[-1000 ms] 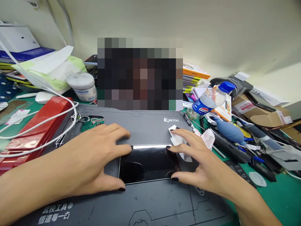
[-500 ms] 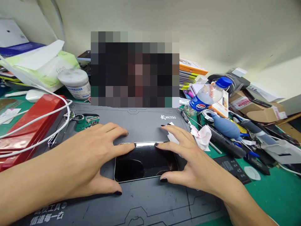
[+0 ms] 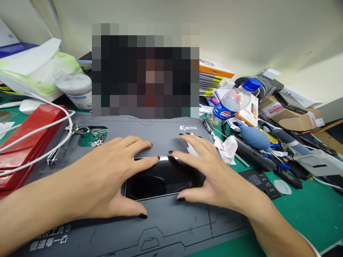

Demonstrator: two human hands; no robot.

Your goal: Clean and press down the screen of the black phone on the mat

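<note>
A smartphone (image 3: 164,180) with a dark glossy screen lies flat, long side toward me, on the grey work mat (image 3: 160,134). My left hand (image 3: 107,175) is spread over its left end. Its index fingertip rests at the phone's far edge, and the thumb sits on the mat in front of the near edge. At the right end, my right hand (image 3: 211,175) is also spread, with the thumb by the near edge and the index fingertip just beyond the far edge. Neither hand is wrapped round the phone. Black nail polish shows on both hands.
Left are a red box (image 3: 29,142), a white cable (image 3: 70,130), scissors (image 3: 77,129) and a paste tub (image 3: 76,91). Right are a Pepsi bottle (image 3: 232,101), crumpled tissue (image 3: 227,148), a blue air blower (image 3: 254,136) and a phone battery (image 3: 258,182). A pixelated patch hides the back.
The right index finger has lifted slightly off the phone's far edge. The left hand has shifted a little right across the phone, its thumb too. The view has tilted and shifted slightly.
</note>
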